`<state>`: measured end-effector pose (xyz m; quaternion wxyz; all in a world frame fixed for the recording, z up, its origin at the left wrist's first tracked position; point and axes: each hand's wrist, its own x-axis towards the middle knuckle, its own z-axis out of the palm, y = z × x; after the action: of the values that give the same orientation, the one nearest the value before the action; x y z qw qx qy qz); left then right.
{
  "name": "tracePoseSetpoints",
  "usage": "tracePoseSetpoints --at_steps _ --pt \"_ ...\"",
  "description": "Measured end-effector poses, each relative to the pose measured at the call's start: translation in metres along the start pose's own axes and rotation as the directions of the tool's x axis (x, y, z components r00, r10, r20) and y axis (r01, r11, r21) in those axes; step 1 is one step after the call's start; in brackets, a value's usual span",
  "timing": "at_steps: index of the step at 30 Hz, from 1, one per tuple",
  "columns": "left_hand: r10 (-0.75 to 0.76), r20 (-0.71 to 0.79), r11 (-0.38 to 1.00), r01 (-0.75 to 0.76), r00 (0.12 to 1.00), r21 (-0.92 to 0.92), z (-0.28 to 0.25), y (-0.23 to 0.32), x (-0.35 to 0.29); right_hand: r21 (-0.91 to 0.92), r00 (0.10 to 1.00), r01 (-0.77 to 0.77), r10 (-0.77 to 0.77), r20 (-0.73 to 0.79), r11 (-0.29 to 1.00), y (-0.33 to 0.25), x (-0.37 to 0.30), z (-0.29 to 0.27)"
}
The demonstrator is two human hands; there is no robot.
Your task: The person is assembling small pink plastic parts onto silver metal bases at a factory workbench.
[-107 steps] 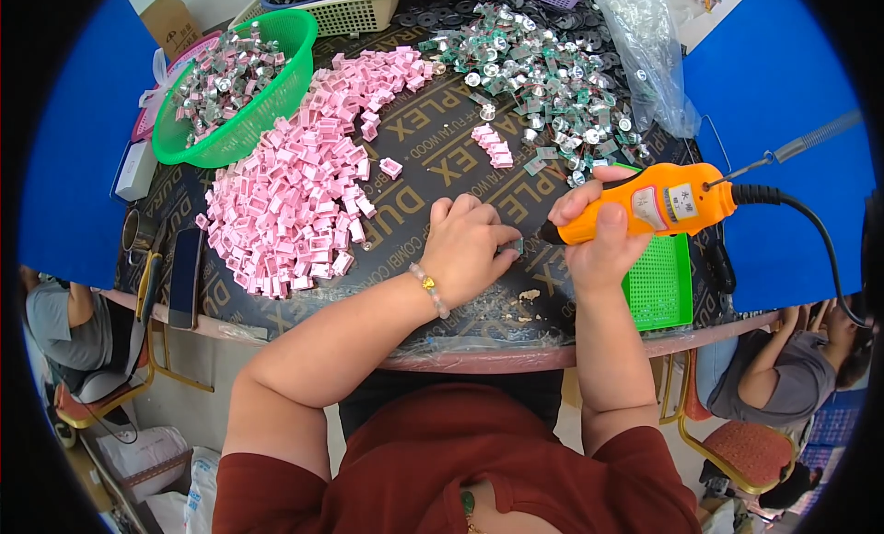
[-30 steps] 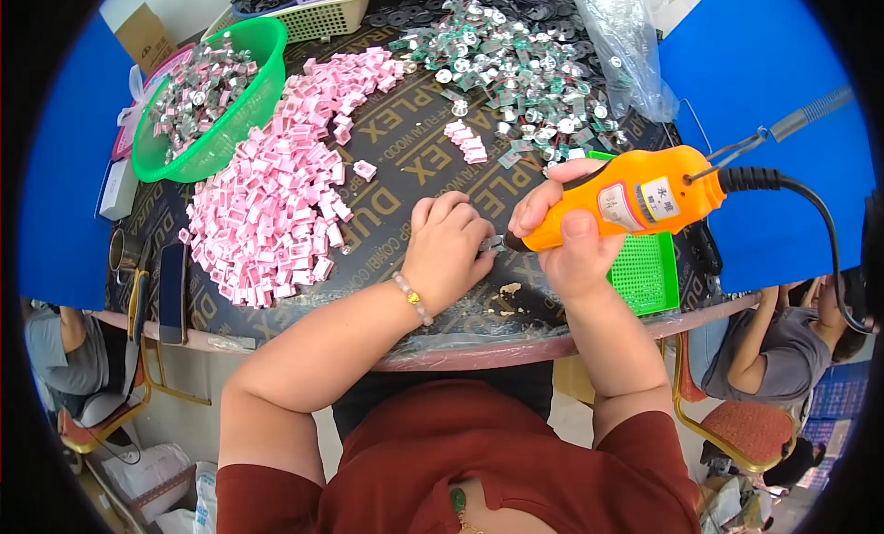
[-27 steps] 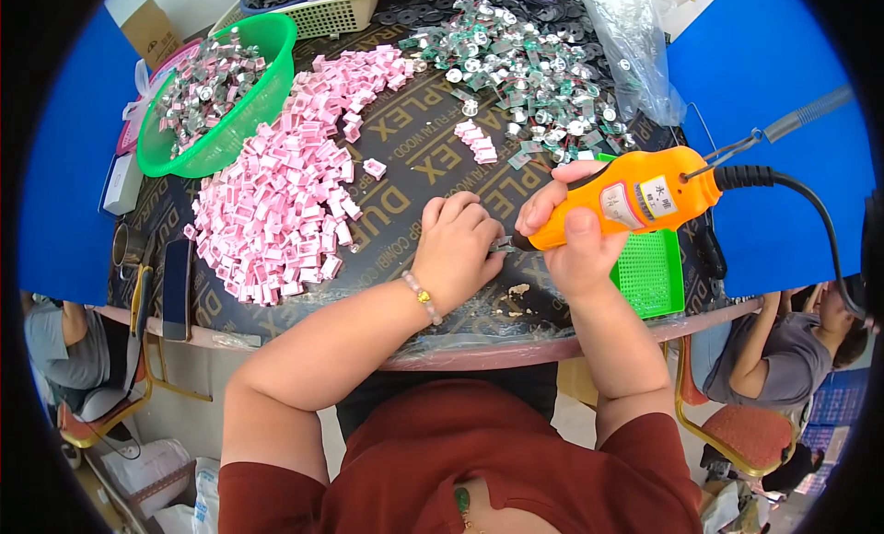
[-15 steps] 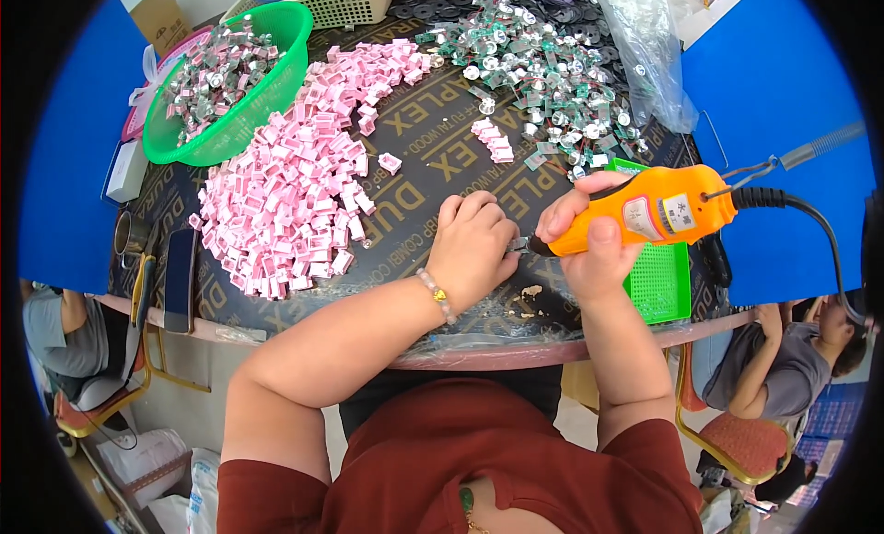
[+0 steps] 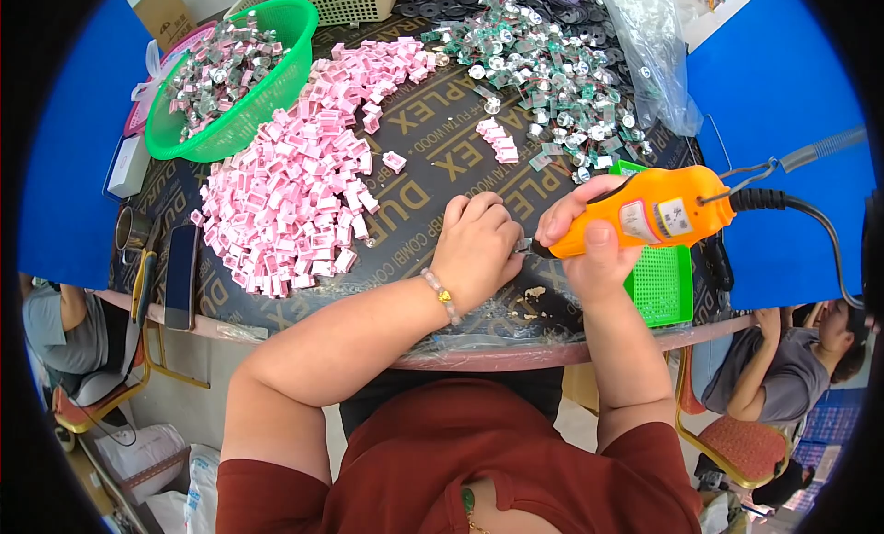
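Observation:
My right hand (image 5: 589, 244) is wrapped round an orange electric screwdriver (image 5: 649, 214), held nearly level with its tip pointing left. That tip meets the fingertips of my left hand (image 5: 479, 249), which are closed on a small piece mostly hidden by the fingers. Beyond my left hand, a short row of pink plastic housings (image 5: 497, 141) lies on the dark table. To the left spreads a large heap of pink housings (image 5: 285, 198). A pile of small clear and green parts with wires (image 5: 552, 83) lies at the far right.
A green basket (image 5: 299, 78) of assembled pieces stands at the far left. A green perforated tray (image 5: 677, 290) sits under the screwdriver side. A phone (image 5: 181, 278) lies by the left edge. A cable (image 5: 820, 226) and spring hanger (image 5: 820, 150) run off right. Co-workers sit at both sides.
Both hands keep nearly the same pose, with the screwdriver tip still at my left fingertips. The whole view has shifted very slightly.

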<state>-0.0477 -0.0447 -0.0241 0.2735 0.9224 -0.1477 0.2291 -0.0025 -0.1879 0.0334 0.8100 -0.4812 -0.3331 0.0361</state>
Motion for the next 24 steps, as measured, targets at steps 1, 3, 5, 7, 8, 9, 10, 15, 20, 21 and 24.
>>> tracePoseSetpoints --at_steps 1,3,5,7,8,9,10,15,20,21,24 --pt "-0.002 0.001 1.000 0.002 1.000 0.003 0.000 0.000 0.000 0.054 0.999 -0.010 0.008 0.036 0.999 0.004 -0.001 -0.001" --pt "0.018 0.015 0.999 -0.018 1.000 0.043 -0.004 -0.002 0.000 -0.035 0.999 -0.040 0.040 0.000 0.999 0.002 0.000 0.007" --pt "0.050 0.006 0.997 -0.050 0.999 0.065 -0.002 -0.003 -0.001 -0.118 0.996 -0.074 0.068 -0.052 0.990 0.003 0.000 0.013" --pt "0.070 0.006 0.993 -0.070 0.998 0.095 -0.001 -0.001 0.000 -0.103 0.994 -0.088 0.081 -0.068 0.991 0.005 -0.003 0.010" --pt "0.077 0.000 0.991 -0.077 0.997 0.112 -0.001 0.000 0.001 -0.130 0.994 -0.095 0.087 -0.065 0.987 0.002 -0.003 0.011" --pt "0.088 -0.013 0.989 -0.086 0.996 0.123 0.000 0.002 0.002 -0.077 0.998 -0.056 0.053 -0.043 0.995 0.003 -0.003 0.006" --pt "0.070 0.010 0.992 -0.071 0.997 0.103 -0.001 0.002 0.001 -0.024 1.000 -0.018 0.017 -0.023 1.000 0.005 -0.003 0.005" --pt "0.004 0.082 0.996 -0.012 0.997 0.088 -0.011 0.004 0.001 -0.088 0.987 0.060 -0.072 -0.141 0.994 -0.006 0.003 0.009" --pt "-0.228 -0.164 0.929 0.265 0.960 0.258 -0.087 -0.031 0.056 -0.253 0.940 0.221 -0.275 -0.203 0.942 -0.055 -0.007 -0.017" --pt "-0.199 -0.321 0.937 0.276 0.926 0.215 -0.120 -0.056 0.064 -0.310 0.927 0.242 -0.314 -0.206 0.919 -0.067 -0.010 -0.025" --pt "-0.095 -0.640 0.737 0.486 0.763 0.470 -0.207 -0.105 0.076 -0.384 0.912 0.258 -0.354 -0.206 0.887 -0.096 -0.020 -0.055"
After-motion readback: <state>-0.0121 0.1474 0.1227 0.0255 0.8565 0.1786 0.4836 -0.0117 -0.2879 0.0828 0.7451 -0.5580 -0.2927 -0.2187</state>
